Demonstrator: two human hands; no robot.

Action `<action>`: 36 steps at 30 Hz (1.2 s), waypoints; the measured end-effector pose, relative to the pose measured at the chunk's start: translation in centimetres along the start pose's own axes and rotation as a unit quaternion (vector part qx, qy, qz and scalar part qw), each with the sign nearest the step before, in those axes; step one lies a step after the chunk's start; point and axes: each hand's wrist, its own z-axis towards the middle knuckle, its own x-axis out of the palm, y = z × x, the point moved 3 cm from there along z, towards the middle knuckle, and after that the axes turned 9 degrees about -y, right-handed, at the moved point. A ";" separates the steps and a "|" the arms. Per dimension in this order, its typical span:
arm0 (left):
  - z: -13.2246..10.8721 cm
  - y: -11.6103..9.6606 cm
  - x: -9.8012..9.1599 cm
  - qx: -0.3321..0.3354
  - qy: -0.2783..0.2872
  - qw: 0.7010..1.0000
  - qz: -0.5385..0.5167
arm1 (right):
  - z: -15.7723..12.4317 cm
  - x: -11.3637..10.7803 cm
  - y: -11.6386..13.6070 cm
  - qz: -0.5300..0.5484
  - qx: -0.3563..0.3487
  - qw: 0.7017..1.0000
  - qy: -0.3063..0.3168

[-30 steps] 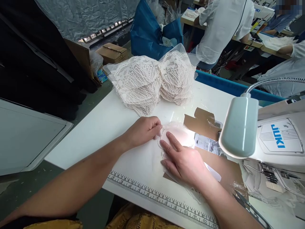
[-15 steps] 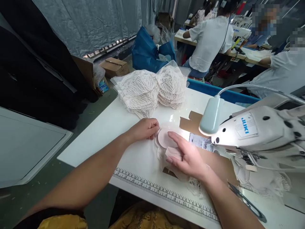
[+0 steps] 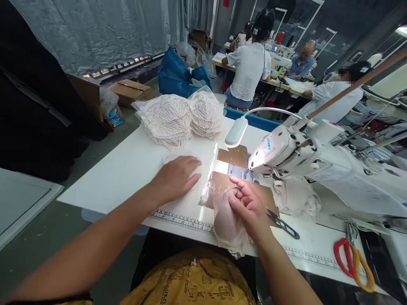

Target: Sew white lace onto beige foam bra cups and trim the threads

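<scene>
My right hand [image 3: 249, 207] pinches a pale, sheer bra cup [image 3: 225, 224] between thumb and fingers. The cup hangs over the table's front edge, its lacy end lowest. To the left, my left hand [image 3: 178, 176] lies palm down with its thumb apart from the fingers. Under it is a sheer white fabric piece [image 3: 174, 153], mostly covered by the hand. Behind both hands stand two stacks of cream lace cups [image 3: 168, 116]. A white sewing machine [image 3: 270, 146] is to the right of my right hand, its needle area lit.
Thread snips [image 3: 284, 226] lie right of my right hand. Scissors with red and orange handles [image 3: 345, 256] are at the front right. Brown card pieces [image 3: 233, 156] lie by the machine, under a lamp [image 3: 237, 132]. White lace pieces [image 3: 297, 197] are heaped behind. Co-workers [image 3: 249, 70] sit beyond.
My left hand has gone from a closed pinch to lying flat, further left on a sheer piece. My right hand has drawn the cup toward the front edge. The view has swung right.
</scene>
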 end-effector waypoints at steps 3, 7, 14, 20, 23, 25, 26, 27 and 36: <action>-1.6 1.2 1.8 -0.002 0.057 0.998 -0.005 | -1.2 -0.8 -0.5 0.046 0.009 0.998 -0.040; -3.2 2.1 0.3 -0.061 0.055 0.996 -0.019 | -2.2 -1.4 -0.5 0.084 -0.012 0.993 -0.080; -3.0 -7.6 2.0 -0.027 0.208 0.844 -0.493 | -2.0 -0.5 0.7 0.119 -0.048 0.991 -0.028; -1.9 -10.4 2.0 0.014 0.118 0.922 -0.370 | -2.0 -3.1 1.9 -0.083 -0.069 0.994 -0.031; -1.4 -10.9 1.0 0.046 0.092 0.943 -0.318 | -2.0 -4.0 2.0 -0.202 -0.104 0.968 -0.111; -1.2 -11.1 0.6 0.050 0.097 0.944 -0.311 | -2.0 -4.4 2.0 -0.190 -0.115 0.964 -0.143; -1.2 -11.2 0.5 0.050 0.105 0.943 -0.313 | -2.0 -4.5 1.9 -0.162 -0.114 0.970 -0.142; -1.1 -11.2 0.4 0.050 0.113 0.941 -0.314 | -2.0 -4.6 1.9 -0.127 -0.108 0.978 -0.124; 0.0 -9.4 0.3 0.038 0.058 0.981 -0.179 | -4.0 -4.4 3.7 -0.252 -0.227 0.936 -0.089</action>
